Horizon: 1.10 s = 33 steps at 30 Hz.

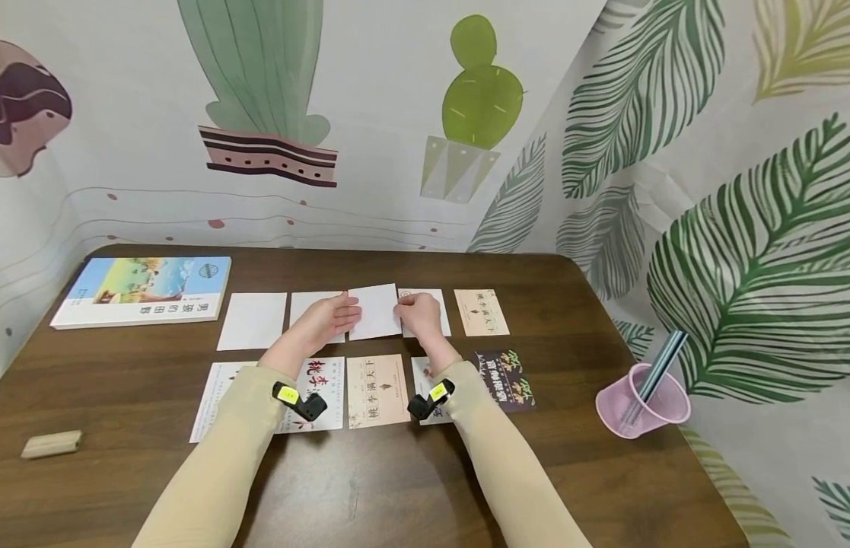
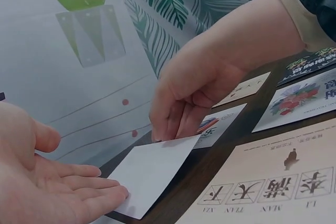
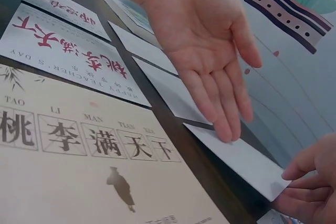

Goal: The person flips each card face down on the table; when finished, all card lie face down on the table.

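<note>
A blank white card (image 1: pixel 374 312) sits in the back row, its right edge pinched between the thumb and fingers of my right hand (image 1: pixel 421 316). In the right wrist view that card (image 3: pixel 236 158) is tilted, its near edge raised off the table. My left hand (image 1: pixel 326 318) has its fingers straight, the tips at the card's left end; the palm (image 3: pixel 194 35) faces up toward the camera. Two more blank white cards (image 1: pixel 252 321) lie to the left, one partly behind my left hand. A printed card (image 1: pixel 434 304) is partly covered by my right hand.
A front row of printed cards (image 1: pixel 380 392) lies below my hands, partly hidden by my sleeves. A beige card (image 1: pixel 482 312) is at back right. A book (image 1: pixel 144 289) lies at back left, a wooden block (image 1: pixel 51 444) in front of it. A pink pen cup (image 1: pixel 619 403) stands right.
</note>
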Tool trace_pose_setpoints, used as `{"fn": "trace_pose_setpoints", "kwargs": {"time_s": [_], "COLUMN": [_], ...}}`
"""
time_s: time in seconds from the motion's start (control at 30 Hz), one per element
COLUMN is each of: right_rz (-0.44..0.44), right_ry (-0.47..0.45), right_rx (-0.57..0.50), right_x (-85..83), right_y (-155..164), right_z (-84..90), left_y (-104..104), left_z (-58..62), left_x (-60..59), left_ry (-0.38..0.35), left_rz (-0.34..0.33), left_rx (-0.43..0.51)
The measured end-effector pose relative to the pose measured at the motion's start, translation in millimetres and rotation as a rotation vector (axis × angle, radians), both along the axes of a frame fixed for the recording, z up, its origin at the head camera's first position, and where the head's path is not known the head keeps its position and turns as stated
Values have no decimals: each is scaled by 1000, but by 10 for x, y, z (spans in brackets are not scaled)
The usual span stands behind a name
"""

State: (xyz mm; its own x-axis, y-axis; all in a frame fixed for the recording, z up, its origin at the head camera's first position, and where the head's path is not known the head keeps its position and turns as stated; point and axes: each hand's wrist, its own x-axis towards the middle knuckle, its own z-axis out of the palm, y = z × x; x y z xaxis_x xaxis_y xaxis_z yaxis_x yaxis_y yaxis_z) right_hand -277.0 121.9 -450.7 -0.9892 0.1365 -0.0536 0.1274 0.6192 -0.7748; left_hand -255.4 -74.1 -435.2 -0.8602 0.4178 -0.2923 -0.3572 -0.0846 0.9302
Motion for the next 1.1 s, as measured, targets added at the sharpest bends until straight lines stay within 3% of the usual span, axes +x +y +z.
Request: {"fn": "trace_pose_setpoints", "kwargs": {"time_s": [0.17, 0.4, 0.7, 0.97, 1.1], "right_rz": [10, 2, 19, 20, -5], "right_ry": [-19, 9, 29, 52, 3], "right_rx": [-3, 69, 33, 21, 38], "right_x": [11, 25, 38, -18, -50], "right_y": [2, 5, 68, 338, 549], "right_z": [33, 36, 75, 128, 154], "left_y": [-12, -12, -4, 228, 368], "left_z": [-11, -35, -62, -42, -51], "left_x": [3, 2, -6, -87, -120], "left_ry": [-12, -8, 2, -5, -42], "left_rz": [10, 11, 18, 17, 26], "left_rx": [1, -2, 27, 78, 111]}}
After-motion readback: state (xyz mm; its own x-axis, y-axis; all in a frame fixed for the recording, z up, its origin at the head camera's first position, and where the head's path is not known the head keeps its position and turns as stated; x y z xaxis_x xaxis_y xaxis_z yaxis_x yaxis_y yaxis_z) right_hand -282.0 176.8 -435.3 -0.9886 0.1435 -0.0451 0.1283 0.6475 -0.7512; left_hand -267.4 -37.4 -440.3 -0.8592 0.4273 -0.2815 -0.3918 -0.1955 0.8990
